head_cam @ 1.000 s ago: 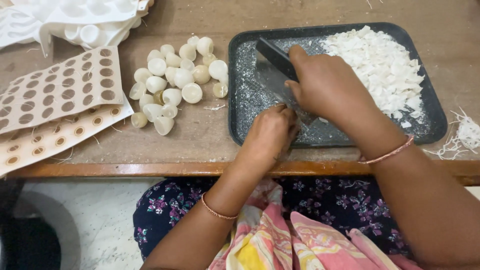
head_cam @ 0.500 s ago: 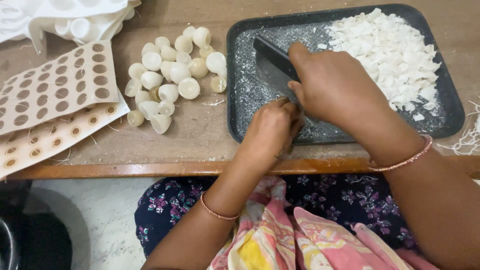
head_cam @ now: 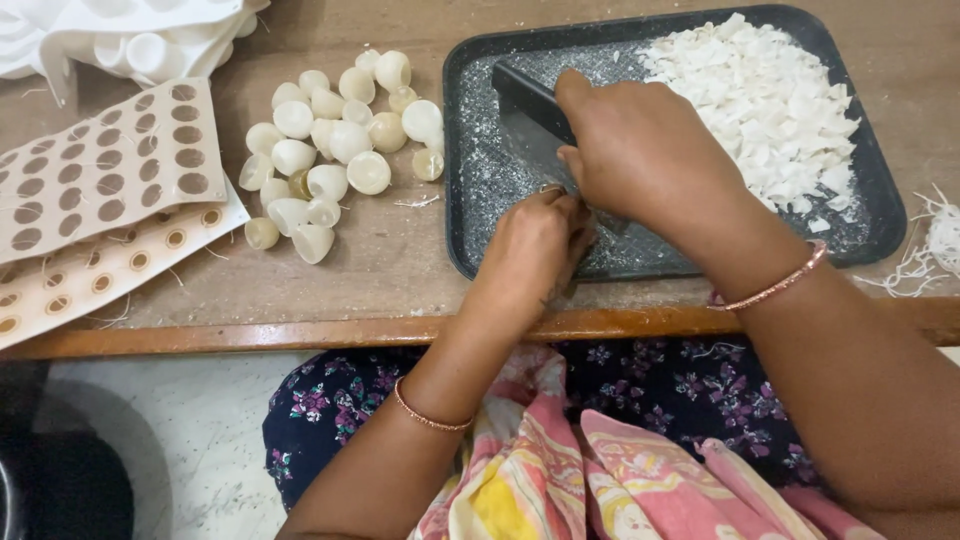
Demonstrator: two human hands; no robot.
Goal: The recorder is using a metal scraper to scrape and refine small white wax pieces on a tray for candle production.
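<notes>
A dark rectangular tray (head_cam: 462,150) lies on the wooden table. My right hand (head_cam: 650,150) grips a broad dark knife (head_cam: 525,110) whose blade slants down into the tray. My left hand (head_cam: 535,250) is closed at the blade's lower end, fingers pinched on something small that I cannot see. A heap of white chopped pieces (head_cam: 770,100) fills the tray's right half. White crumbs speckle the tray's left half.
A pile of several cream, cup-shaped round pieces (head_cam: 335,150) sits left of the tray. Perforated tan cardboard sheets (head_cam: 100,180) lie at the left, white moulded plastic (head_cam: 120,35) at top left. White threads (head_cam: 925,250) lie at the right edge. The table's front edge (head_cam: 300,330) is near my lap.
The view has shifted slightly. Both hands stay at the knife on the tray, with the left hand still pinched under the blade; no clear change in the piles.
</notes>
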